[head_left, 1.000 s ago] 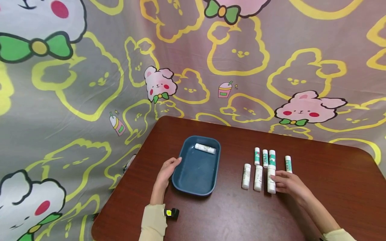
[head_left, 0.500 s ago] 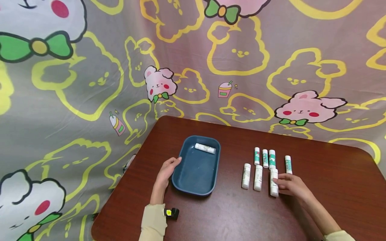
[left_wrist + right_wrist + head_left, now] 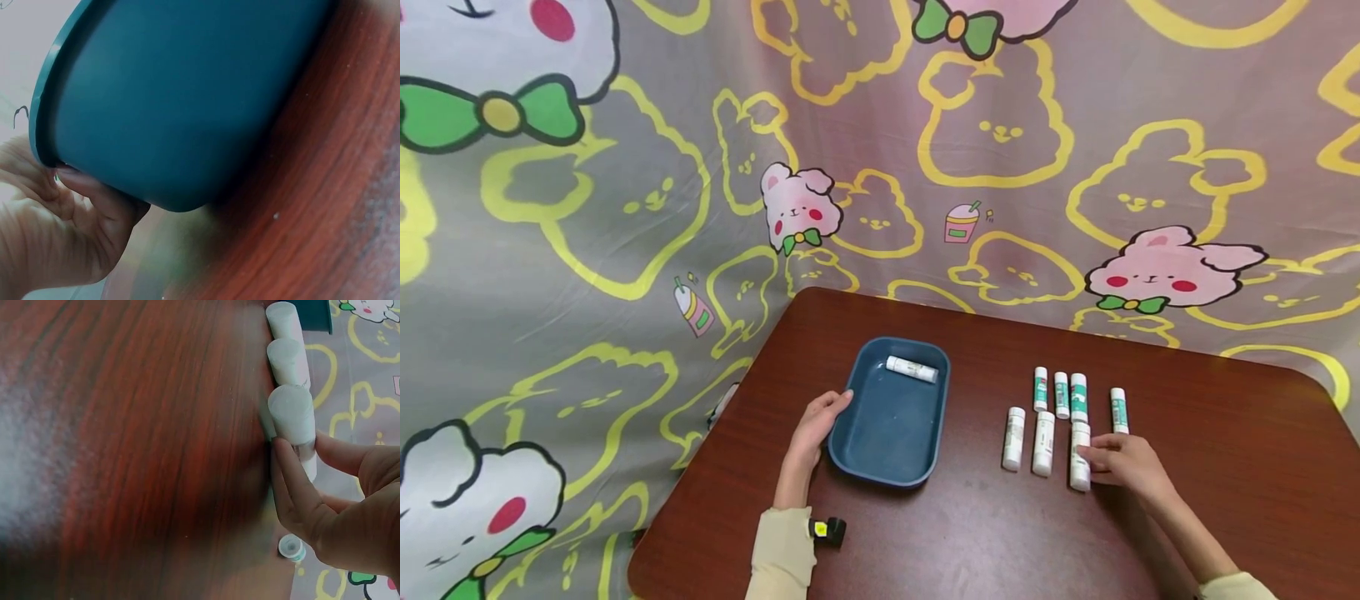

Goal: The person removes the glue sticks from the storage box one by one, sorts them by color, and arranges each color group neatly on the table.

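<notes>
A blue tray point(image 3: 891, 417) stands on the table with one white glue stick point(image 3: 912, 369) lying inside at its far end. My left hand point(image 3: 815, 425) holds the tray's left side, thumb at the rim and fingers curled against the outer wall point(image 3: 175, 100) in the left wrist view. On the right, my right hand point(image 3: 1127, 467) pinches a larger white glue stick point(image 3: 1079, 467) between thumb and fingers. This stick is the rightmost of a near row, beside a second white stick point(image 3: 1042, 444) and a third white stick point(image 3: 1012, 439).
Behind the near row are three green-and-white glue sticks point(image 3: 1061, 395). Another green-labelled stick point(image 3: 1119, 411) lies apart to their right, close to my right hand. A cartoon-print curtain point(image 3: 880, 167) hangs along the back and left of the brown table point(image 3: 970, 533).
My right hand has drawn the pinched glue stick slightly toward me and rightward, then a touch back left. The left hand and tray have not moved.
</notes>
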Motion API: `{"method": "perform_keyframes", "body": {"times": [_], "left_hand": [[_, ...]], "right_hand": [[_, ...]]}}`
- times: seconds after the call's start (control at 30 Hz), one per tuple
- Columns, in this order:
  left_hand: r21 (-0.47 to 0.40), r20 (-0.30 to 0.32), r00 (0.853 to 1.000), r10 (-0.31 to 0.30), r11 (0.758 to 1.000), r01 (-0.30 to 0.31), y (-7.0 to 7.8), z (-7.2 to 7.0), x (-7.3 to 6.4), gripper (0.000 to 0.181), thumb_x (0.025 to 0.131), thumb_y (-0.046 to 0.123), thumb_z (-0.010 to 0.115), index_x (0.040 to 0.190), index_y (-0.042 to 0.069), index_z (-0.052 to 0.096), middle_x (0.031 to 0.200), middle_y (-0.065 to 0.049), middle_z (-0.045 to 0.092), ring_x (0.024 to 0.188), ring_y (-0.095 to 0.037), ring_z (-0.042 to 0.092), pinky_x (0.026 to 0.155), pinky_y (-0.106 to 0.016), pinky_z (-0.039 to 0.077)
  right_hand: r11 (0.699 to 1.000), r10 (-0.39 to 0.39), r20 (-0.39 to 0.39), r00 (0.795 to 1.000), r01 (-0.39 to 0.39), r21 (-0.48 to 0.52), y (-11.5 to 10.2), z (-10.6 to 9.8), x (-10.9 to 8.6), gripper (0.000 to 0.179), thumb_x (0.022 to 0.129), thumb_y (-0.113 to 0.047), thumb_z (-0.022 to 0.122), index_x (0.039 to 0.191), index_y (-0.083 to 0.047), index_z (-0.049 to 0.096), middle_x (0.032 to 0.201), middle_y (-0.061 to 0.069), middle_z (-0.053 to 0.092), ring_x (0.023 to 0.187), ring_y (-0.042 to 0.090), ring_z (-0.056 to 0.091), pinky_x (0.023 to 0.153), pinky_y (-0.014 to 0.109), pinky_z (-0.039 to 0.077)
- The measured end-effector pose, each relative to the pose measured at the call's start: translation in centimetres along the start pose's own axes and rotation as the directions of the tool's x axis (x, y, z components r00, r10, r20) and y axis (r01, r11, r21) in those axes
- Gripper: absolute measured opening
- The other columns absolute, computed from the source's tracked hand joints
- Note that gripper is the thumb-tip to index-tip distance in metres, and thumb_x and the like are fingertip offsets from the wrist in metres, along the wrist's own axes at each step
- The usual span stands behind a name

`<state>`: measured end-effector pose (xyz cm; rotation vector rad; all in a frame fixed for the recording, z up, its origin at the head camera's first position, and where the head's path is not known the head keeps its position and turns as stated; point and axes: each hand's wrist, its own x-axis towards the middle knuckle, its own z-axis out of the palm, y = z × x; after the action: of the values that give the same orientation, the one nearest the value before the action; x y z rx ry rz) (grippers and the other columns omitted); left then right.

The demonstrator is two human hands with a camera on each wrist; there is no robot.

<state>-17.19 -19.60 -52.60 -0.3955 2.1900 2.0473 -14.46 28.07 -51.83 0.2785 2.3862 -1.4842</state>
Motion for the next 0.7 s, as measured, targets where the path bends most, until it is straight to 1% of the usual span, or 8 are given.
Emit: {"method": "perform_keyframes", "body": {"times": [0.13, 0.27, 0.37, 0.43, 0.53, 0.6, 0.7], "left_hand": [[-0.001, 0.002, 1.000, 0.006, 1.000, -0.006, 0.0, 0.0, 0.0, 0.037, 0.104, 0.029, 0.064, 0.084, -0.001, 0.059, 0.069, -0.003, 0.046, 0.070, -0.020, 0.050, 0.068, -0.032, 0.038], [0.003, 0.002, 1.000, 0.006, 1.000, -0.006, 0.0, 0.0, 0.0, 0.036, 0.104, 0.030, 0.064, 0.085, -0.001, 0.060, 0.070, -0.003, 0.047, 0.071, -0.020, 0.051, 0.068, -0.033, 0.038], [0.011, 0.002, 1.000, 0.007, 1.000, -0.007, 0.1, 0.0, -0.1, 0.037, 0.104, 0.030, 0.063, 0.086, -0.002, 0.060, 0.071, -0.003, 0.047, 0.072, -0.020, 0.051, 0.068, -0.033, 0.038], [0.012, 0.000, 1.000, 0.004, 1.000, -0.004, 0.1, 0.0, -0.1, 0.036, 0.104, 0.030, 0.063, 0.086, -0.001, 0.060, 0.071, -0.003, 0.047, 0.072, -0.020, 0.051, 0.068, -0.033, 0.038], [0.011, -0.003, 1.000, -0.001, 1.000, 0.001, 0.2, 0.0, -0.1, 0.036, 0.104, 0.029, 0.063, 0.085, -0.001, 0.059, 0.070, -0.003, 0.046, 0.071, -0.020, 0.051, 0.068, -0.033, 0.038], [0.004, -0.002, 1.000, -0.005, 1.000, 0.005, 0.2, -0.1, -0.1, 0.036, 0.104, 0.029, 0.063, 0.085, -0.001, 0.059, 0.069, -0.002, 0.046, 0.070, -0.020, 0.050, 0.067, -0.032, 0.037], [0.001, 0.005, 1.000, -0.004, 1.000, 0.004, 0.1, -0.1, -0.1, 0.037, 0.104, 0.029, 0.063, 0.085, -0.002, 0.059, 0.069, -0.003, 0.046, 0.069, -0.019, 0.050, 0.067, -0.032, 0.038]], "right_hand": [[1.000, 0.006, 0.011, 1.000, -0.006, -0.021, -0.2, -0.1, 0.1, 0.048, 0.099, -0.017, 0.071, 0.119, 0.023, 0.055, 0.094, 0.013, 0.068, 0.081, 0.020, 0.068, 0.070, 0.038, 0.061], [0.999, 0.017, 0.025, 1.000, -0.016, -0.038, -0.2, -0.2, 0.3, 0.042, 0.099, -0.016, 0.071, 0.115, 0.021, 0.057, 0.090, 0.012, 0.066, 0.077, 0.020, 0.068, 0.068, 0.038, 0.061], [0.998, 0.018, 0.040, 0.999, -0.016, -0.063, -0.2, -0.3, 0.3, 0.040, 0.100, -0.018, 0.070, 0.111, 0.019, 0.059, 0.087, 0.011, 0.066, 0.074, 0.021, 0.069, 0.066, 0.038, 0.061], [0.996, 0.021, 0.043, 0.999, -0.017, -0.083, -0.2, -0.4, 0.3, 0.042, 0.102, -0.022, 0.069, 0.111, 0.018, 0.060, 0.085, 0.010, 0.067, 0.073, 0.021, 0.070, 0.066, 0.038, 0.061], [0.992, -0.018, 0.031, 0.999, 0.022, -0.124, -0.6, -0.7, 0.3, 0.047, 0.106, -0.028, 0.062, 0.111, 0.019, 0.060, 0.082, 0.011, 0.070, 0.073, 0.023, 0.071, 0.065, 0.038, 0.061], [0.986, -0.053, -0.003, 0.999, 0.052, -0.161, -1.0, -0.9, 0.2, 0.050, 0.108, -0.031, 0.057, 0.110, 0.019, 0.061, 0.081, 0.012, 0.071, 0.072, 0.023, 0.072, 0.065, 0.037, 0.061], [0.974, -0.112, -0.055, 0.992, 0.098, -0.205, -1.8, -1.3, 0.0, 0.052, 0.110, -0.032, 0.052, 0.109, 0.018, 0.062, 0.082, 0.013, 0.071, 0.072, 0.022, 0.071, 0.065, 0.036, 0.060]]}}
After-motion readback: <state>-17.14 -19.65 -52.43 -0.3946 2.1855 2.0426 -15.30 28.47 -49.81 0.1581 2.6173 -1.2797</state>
